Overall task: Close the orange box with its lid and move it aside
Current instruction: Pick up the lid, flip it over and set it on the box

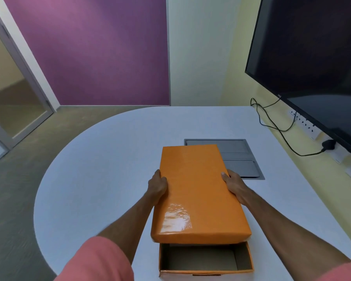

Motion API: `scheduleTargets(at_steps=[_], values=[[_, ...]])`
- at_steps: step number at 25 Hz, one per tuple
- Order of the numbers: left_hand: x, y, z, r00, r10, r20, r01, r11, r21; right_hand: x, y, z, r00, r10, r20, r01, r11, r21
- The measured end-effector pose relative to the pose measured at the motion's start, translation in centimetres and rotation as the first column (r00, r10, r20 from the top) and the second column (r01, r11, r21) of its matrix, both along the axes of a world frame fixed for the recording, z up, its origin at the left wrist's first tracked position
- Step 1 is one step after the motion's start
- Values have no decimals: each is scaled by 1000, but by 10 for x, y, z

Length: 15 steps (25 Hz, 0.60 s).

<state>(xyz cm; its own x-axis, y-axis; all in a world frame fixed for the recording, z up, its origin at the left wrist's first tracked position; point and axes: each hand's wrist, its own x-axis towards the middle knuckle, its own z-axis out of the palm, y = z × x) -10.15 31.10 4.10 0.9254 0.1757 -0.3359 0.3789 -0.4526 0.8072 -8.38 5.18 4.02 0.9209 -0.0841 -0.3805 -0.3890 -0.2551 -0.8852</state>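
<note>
A glossy orange lid [197, 191] hangs above the table, gripped on both long sides. My left hand [157, 186] clasps its left edge and my right hand [234, 186] clasps its right edge. Below it, at the near table edge, stands the orange box [206, 269], open, with a plain cardboard inside that looks empty. The lid covers the box's far part and leaves the near part showing. The lid sits tilted, its near end just above the box's rim.
The white rounded table [101, 169] carries a grey recessed cable hatch [243, 157] right behind the lid. A large dark screen [316, 67] hangs on the right wall, with a black cable [276, 126] running to wall sockets. Floor lies left of the table.
</note>
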Motion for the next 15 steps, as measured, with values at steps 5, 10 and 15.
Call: scheduleTargets(at_steps=[5, 10, 15], values=[[-5, -9, -8, 1000, -5, 10, 5, 1000, 2, -1, -8, -7, 1000, 7, 13, -6, 1000, -20], [-3, -11, -17, 1000, -7, 5, 7, 1000, -12, 2, -13, -13, 1000, 5, 29, -4, 1000, -26], [5, -13, -13, 1000, -12, 6, 12, 1000, -4, 2, -17, -20, 999, -39, 0, 39, 999, -1]])
